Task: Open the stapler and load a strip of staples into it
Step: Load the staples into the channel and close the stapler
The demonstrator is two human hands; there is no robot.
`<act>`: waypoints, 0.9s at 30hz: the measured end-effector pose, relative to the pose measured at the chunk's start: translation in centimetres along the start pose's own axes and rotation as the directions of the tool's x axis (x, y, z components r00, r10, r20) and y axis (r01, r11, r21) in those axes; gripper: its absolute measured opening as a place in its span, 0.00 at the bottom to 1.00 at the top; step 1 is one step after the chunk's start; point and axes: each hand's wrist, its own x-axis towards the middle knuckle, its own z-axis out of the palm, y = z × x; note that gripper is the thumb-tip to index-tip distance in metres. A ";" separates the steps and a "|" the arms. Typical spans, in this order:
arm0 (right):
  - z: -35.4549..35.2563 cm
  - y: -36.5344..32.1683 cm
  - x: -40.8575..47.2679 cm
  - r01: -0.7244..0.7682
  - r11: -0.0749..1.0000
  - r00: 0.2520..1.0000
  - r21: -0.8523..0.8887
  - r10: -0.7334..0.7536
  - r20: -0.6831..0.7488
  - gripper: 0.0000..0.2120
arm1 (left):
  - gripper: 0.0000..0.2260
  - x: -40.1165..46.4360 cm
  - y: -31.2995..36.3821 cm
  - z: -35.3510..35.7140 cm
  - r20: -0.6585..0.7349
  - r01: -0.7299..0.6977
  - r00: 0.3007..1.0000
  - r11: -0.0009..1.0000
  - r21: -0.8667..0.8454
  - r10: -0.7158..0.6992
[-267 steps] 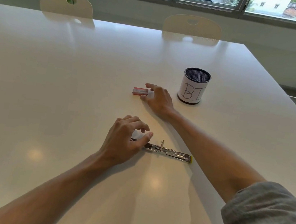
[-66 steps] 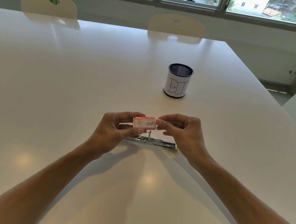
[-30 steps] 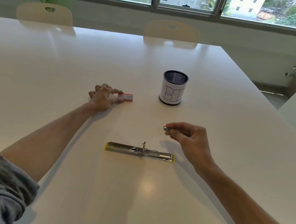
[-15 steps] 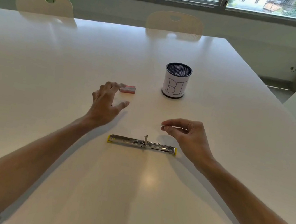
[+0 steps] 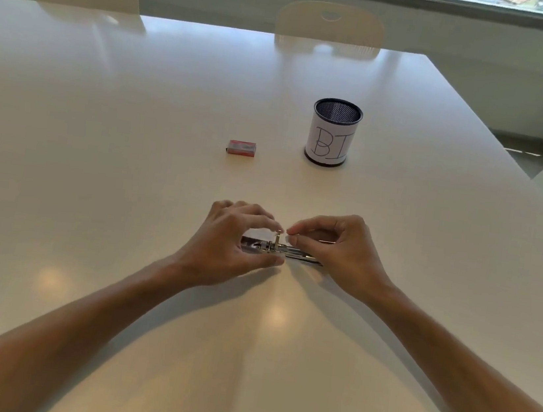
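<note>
Opened stapler (image 5: 283, 250) flat, long axis left-right

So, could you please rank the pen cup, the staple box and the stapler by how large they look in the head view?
1. Pen cup: largest.
2. Stapler: long but thin, partly hidden by both hands and nearer the camera, so unsure against the box.
3. Staple box: smallest.

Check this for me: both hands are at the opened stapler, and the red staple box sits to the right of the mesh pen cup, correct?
Not quite. In the head view the red staple box lies left of the mesh pen cup. Both hands, left hand and right hand, are indeed at the opened stapler.
</note>
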 end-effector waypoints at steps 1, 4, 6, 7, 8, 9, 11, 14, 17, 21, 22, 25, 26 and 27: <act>0.0 -0.1 0.0 -0.005 1.000 1.000 0.030 0.005 0.005 0.06 | 0.18 0.1 0.1 0.0 -0.025 -0.009 1.000 1.000 0.011 0.009; 0.2 -0.4 -0.1 -0.018 0.985 1.000 0.174 0.016 0.010 0.07 | 0.13 0.3 0.6 0.1 -0.110 -0.030 0.993 1.000 -0.004 0.029; 0.3 -0.6 0.0 -0.016 0.967 1.000 0.255 0.014 0.008 0.07 | 0.08 0.4 0.9 0.1 -0.153 -0.047 0.987 0.999 -0.019 0.044; 0.3 -0.7 0.0 -0.012 0.959 1.000 0.284 0.012 0.003 0.07 | 0.07 0.4 1.1 0.1 -0.167 -0.055 0.985 0.998 -0.023 0.051; 0.3 -0.7 0.1 -0.008 0.953 1.000 0.302 0.010 -0.003 0.07 | 0.06 0.4 1.2 0.1 -0.179 -0.063 0.982 0.998 -0.029 0.057; 0.4 -0.7 0.1 -0.004 0.951 1.000 0.308 0.006 -0.004 0.07 | 0.06 0.4 1.3 0.0 -0.191 -0.069 0.980 0.997 -0.035 0.061; 0.3 -0.7 0.1 0.015 0.962 1.000 0.271 -0.016 0.000 0.07 | 0.05 0.3 1.4 0.0 -0.203 -0.066 0.978 0.996 -0.052 0.054; 0.0 -0.7 0.1 0.074 0.989 0.997 0.129 -0.073 -0.016 0.07 | 0.05 0.3 1.4 0.0 -0.215 -0.058 0.976 0.995 -0.076 0.040; -0.5 -0.7 0.1 0.199 0.977 0.980 -0.071 -0.200 -0.009 0.07 | 0.05 0.3 1.3 -0.1 -0.221 -0.052 0.975 0.993 -0.109 0.027; -0.5 -0.6 0.1 0.234 0.960 0.972 -0.157 -0.235 0.012 0.08 | 0.06 0.2 1.2 -0.1 -0.204 -0.036 0.979 0.989 -0.144 0.006; -0.5 -0.5 0.2 0.230 0.959 0.973 -0.167 -0.231 0.013 0.08 | 0.06 0.2 1.1 -0.1 -0.196 -0.029 0.981 0.988 -0.150 0.000; -1.0 -0.4 0.5 0.214 0.955 0.976 -0.205 -0.216 0.011 0.08 | 0.14 0.2 1.1 -0.3 -0.115 0.011 0.993 0.982 -0.189 -0.033; -1.2 -0.4 0.5 0.204 0.953 0.978 -0.222 -0.206 0.014 0.08 | 0.17 0.1 1.1 -0.3 -0.085 0.023 0.996 0.980 -0.200 -0.041; -1.4 -0.3 0.6 0.194 0.949 0.981 -0.248 -0.194 0.024 0.08 | 0.18 0.1 1.1 -0.3 -0.063 0.031 0.997 0.978 -0.205 -0.045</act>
